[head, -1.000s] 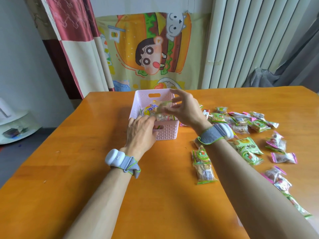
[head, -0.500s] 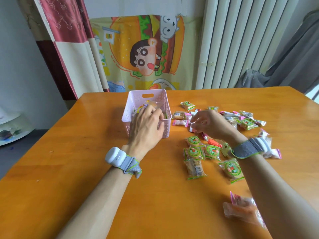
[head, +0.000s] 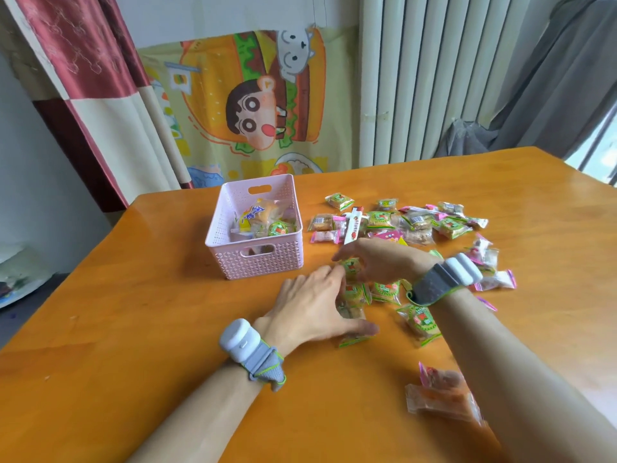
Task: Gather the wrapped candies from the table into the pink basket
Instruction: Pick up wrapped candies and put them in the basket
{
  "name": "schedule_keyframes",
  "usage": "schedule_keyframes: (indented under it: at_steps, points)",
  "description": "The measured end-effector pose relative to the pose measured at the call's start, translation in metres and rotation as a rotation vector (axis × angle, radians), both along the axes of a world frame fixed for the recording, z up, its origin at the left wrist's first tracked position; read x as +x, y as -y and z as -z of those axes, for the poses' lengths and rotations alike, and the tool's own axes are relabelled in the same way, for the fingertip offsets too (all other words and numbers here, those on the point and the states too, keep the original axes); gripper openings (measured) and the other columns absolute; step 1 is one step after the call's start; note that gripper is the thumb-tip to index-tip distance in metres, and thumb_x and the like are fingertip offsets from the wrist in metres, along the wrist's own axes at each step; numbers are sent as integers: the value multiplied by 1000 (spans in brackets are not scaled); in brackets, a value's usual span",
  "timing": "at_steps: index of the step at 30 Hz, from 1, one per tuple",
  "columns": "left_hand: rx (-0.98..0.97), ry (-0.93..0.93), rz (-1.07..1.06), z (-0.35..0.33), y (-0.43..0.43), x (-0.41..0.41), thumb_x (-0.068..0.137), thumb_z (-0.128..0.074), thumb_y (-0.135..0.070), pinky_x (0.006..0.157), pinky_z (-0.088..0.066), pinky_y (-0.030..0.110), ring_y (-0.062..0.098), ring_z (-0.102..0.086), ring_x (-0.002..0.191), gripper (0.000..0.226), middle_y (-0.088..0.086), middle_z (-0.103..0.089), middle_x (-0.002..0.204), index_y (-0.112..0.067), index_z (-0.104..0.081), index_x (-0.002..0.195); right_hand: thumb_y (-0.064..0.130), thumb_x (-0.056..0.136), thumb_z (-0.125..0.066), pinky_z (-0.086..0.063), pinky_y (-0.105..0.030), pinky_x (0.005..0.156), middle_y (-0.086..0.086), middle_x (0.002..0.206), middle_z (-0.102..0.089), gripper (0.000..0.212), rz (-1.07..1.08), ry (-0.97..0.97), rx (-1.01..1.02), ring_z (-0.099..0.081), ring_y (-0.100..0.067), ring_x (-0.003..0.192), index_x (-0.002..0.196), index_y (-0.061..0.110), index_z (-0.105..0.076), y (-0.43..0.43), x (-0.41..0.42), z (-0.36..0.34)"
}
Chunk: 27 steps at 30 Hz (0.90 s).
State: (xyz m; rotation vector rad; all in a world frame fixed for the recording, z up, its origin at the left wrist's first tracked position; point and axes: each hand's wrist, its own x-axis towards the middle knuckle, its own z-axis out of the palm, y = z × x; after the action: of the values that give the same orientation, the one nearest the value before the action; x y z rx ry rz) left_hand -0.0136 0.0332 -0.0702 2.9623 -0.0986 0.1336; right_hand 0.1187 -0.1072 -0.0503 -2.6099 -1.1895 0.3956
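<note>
The pink basket (head: 257, 262) stands on the wooden table (head: 133, 329) with several wrapped candies (head: 263, 222) inside. Many more wrapped candies (head: 414, 222) lie scattered to its right. My left hand (head: 314, 305) lies flat on the table in front of the basket, fingers spread over green-wrapped candies (head: 354, 295). My right hand (head: 384, 260) hovers just beyond it, fingers curled around a green-wrapped candy (head: 350, 267). Whether that candy is lifted is unclear. Two clear-wrapped candies (head: 437, 396) lie near my right forearm.
A cartoon cloth and curtains hang behind the table's far edge. The table's left edge runs close to the basket. A white radiator stands behind at the right.
My left hand left the basket and came down onto the candies in front of it. My right hand shifted left and nearer, onto a green candy.
</note>
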Motion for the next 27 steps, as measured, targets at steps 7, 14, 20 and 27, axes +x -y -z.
schedule_keyframes:
  at_steps: [7,14,20,27]
  points:
    - [86,11,101,-1,9,-6,43,-52,-101,69,-35,41,29,-64,98,97,-6,-62,108,-29,-38,107,13,82,-79,-47,-29,95,-6,132,-56,66,44,20,-12,-57,-23,119,141,20,-51,2,1,3]
    - [4,-100,63,-9,0,-4,64,-71,-72,68,-38,38,30,-63,88,67,-5,-62,90,-31,-34,104,20,75,-84,-47,-18,66,5,90,-71,30,89,59,140,-67,-15,85,102,16,-72,10,4,-8]
    - [-68,-189,50,-19,-22,3,77,-69,-63,74,-46,39,22,-61,90,49,-12,-56,86,-38,-42,109,43,79,-81,-38,-19,54,11,79,-67,30,105,-3,136,-58,-1,65,95,20,-71,26,6,-24]
    - [-238,-217,70,-22,-17,9,69,-86,-47,74,-54,34,13,-67,74,55,-7,-63,94,-29,-54,110,51,66,-86,-46,-24,59,17,78,-71,30,74,-132,-90,-68,-5,72,85,32,-72,38,-1,-41]
